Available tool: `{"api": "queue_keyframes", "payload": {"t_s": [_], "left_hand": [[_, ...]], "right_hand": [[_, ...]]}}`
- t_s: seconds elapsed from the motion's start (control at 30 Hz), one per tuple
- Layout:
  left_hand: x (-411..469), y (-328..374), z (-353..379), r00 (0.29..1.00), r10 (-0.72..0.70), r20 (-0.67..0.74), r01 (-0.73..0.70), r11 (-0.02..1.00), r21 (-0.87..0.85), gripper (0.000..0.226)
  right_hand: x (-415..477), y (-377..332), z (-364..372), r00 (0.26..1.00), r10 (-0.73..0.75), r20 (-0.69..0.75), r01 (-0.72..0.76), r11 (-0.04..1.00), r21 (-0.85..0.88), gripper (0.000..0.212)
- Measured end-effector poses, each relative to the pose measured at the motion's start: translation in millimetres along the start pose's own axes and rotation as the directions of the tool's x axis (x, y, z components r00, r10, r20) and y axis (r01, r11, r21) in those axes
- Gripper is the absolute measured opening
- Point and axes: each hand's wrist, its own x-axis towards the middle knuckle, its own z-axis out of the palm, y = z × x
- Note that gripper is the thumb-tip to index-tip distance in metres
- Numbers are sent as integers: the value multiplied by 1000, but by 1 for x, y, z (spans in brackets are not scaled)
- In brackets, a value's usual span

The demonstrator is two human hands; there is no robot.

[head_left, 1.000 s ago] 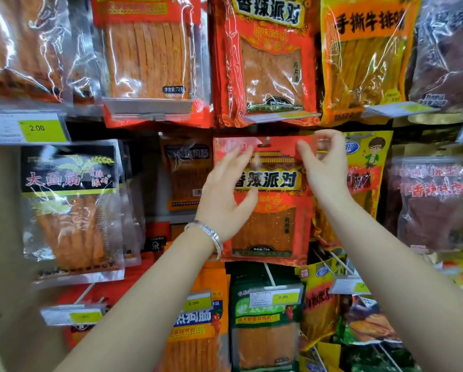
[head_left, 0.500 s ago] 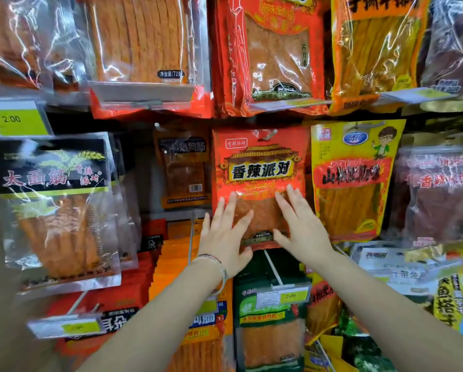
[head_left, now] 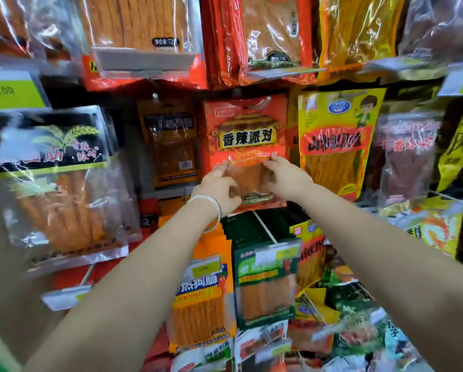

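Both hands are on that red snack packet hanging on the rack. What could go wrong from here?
1. The glossy red plastic snack packet hangs by its top edge, while the left hand and right hand touch only its lower half. A downward tug might tear the hanging hole.
2. The yellow plastic packet with a cartoon figure hangs close beside it, so a sideways pull could knock it.
3. The film looks slick, so the packet may slip.
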Motion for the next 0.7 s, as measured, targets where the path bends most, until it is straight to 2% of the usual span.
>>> {"api": "queue_keyframes", "payload": {"t_s": [0.13,0.23,0.27,0.33,0.43,0.5,0.57,0.63,0.7], "left_hand": [[-45,12,-2,998,4,-61,-21,962,-274,23],[-108,21,14,982,-45,-181,-41,894,-447,21],[-135,24,25,980,-74,-183,-32,855,-517,20],[-194,29,55,984,-146,-100,52,780,-624,20],[-302,35,109,941,-306,143,321,680,-659,21],[-379,38,144,843,-408,349,537,608,-585,21],[-461,38,177,677,-478,559,731,520,-441,25],[-542,44,198,464,-516,720,871,413,-266,33],[-614,54,207,314,-516,797,925,356,-134,34]], "right_hand": [[-50,-1,-10,988,68,-140,-26,958,287,36],[-111,0,11,974,172,-145,-69,841,536,17],[-137,1,24,975,194,-105,-91,786,611,14],[-191,4,58,981,188,48,-166,686,709,16],[-287,3,110,926,191,325,-372,606,703,14],[-356,-2,139,842,227,489,-530,516,673,15],[-427,-10,162,730,258,633,-665,482,570,12],[-493,-22,178,555,277,785,-805,418,422,12],[-546,-36,189,393,276,877,-888,362,284,12]]}}
